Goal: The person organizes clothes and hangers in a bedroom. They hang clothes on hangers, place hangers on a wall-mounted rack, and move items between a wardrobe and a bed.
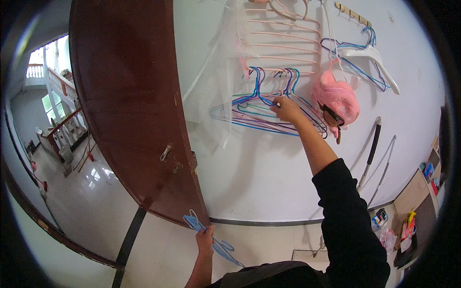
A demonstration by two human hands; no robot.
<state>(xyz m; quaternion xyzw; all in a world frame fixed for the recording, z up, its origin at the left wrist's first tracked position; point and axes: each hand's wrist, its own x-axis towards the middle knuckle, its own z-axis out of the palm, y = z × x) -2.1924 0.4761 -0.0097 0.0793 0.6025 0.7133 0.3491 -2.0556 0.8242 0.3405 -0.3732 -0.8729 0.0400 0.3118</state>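
Observation:
My left hand [205,235], low in the view in front of the door's bottom edge, is closed around a bundle of light blue clothes hangers [224,249]. Up at the wall, my right hand [285,109] is among several blue, purple, pink and green clothes hangers [264,126]; its fingers are at a blue hanger, and whether they grip it cannot be told. Those hangers hang from the lowest bar of a pink tiered rack [284,46]. Just right of them hangs a pink plush bag [338,95] with sunglasses [333,117] at its front.
A brown door [133,90] stands at the left, beside sheer white fabric [216,79]. At the upper right, a hook rail [353,14] holds blue hangers and a white hanger [374,57]. Two poles [374,144] lean on the wall. Plastic bags [387,237] lie at the lower right.

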